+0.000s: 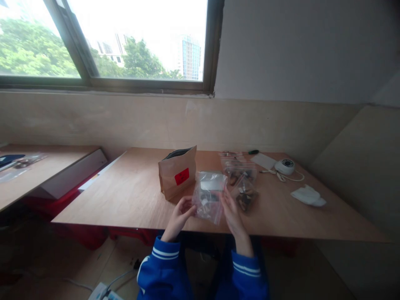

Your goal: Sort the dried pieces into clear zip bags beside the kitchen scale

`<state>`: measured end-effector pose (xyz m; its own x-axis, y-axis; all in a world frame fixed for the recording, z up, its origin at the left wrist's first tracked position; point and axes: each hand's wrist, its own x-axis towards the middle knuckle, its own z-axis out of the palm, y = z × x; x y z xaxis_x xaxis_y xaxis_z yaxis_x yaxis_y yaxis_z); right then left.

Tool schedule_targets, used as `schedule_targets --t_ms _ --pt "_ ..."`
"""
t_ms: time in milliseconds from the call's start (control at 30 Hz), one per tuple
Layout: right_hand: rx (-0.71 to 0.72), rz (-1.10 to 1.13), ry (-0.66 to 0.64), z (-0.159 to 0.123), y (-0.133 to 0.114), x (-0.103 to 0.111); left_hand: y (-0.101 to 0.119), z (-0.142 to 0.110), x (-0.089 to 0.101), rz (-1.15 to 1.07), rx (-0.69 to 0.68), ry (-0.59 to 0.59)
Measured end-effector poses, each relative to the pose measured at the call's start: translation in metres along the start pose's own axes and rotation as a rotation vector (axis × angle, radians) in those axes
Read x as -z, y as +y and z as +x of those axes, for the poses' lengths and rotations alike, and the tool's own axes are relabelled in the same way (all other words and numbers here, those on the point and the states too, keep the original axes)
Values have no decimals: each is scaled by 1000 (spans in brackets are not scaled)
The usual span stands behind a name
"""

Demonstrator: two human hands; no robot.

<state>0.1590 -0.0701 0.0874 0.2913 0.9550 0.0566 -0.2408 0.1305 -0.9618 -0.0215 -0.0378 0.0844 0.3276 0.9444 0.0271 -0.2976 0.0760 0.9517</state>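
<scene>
Between my two hands is a clear plastic zip bag [208,200], held by its sides above the table's front part. Fingers of my left hand [180,216] are closed on its left edge, and those of my right hand [231,214] grip its right edge. Inside it something pale shows, too blurred to name. Just behind and left of the bag stands a brown paper pouch [170,177], upright with its top open and a red label on its front. Right of my right hand lies a clear bag with dark brown pieces [246,195].
Several similar filled bags [233,161] lie overlapping behind it on the wooden table [118,196]. Farther right are a white dome-shaped device [284,166] with a cable, a white sheet [263,161], a green-handled tool [253,152] and crumpled white cloth or tissue [308,196].
</scene>
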Motion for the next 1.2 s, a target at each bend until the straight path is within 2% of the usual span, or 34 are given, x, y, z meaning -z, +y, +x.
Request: schedule_targets --t_ms 67,133,200,300,400,467,533,600,667,733,800,867,933,1000,1133,1200 --pt "-12 -7 -5 -1 -1 0 0 0 1 11 4 0" --pt "6 -32 57 0 -1 0 0 -1 4 14 17 -14" --pt "36 -55 116 1 0 1 0 -2 8 14 41 -60" --pt "61 -96 113 2 2 1 4 -4 11 19 66 -123" --pt "90 -189 47 3 3 4 22 -9 17 81 44 -124" --pt "180 -315 77 7 8 10 41 -18 28 144 33 -108" --pt "328 -549 205 13 17 20 62 -31 47 172 42 -15" --pt "445 -841 370 18 31 31 80 -46 72 127 34 204" --pt "462 -1074 481 21 44 42 92 -61 100 33 7 397" --pt "422 -1196 528 22 54 50 95 -71 124 -11 -63 588" --pt "381 -1225 522 23 58 56 91 -74 142 14 -136 771" --pt "364 -1183 505 25 58 61 80 -71 154 99 -147 852" --pt "374 -1105 506 28 54 67 65 -62 160 248 -86 836" --pt "396 -1020 536 28 49 73 50 -50 158 486 -35 843" --pt "426 -859 554 22 33 83 37 -29 135 1079 121 1005" --pt "416 -776 579 16 23 84 37 -24 123 1223 126 952"
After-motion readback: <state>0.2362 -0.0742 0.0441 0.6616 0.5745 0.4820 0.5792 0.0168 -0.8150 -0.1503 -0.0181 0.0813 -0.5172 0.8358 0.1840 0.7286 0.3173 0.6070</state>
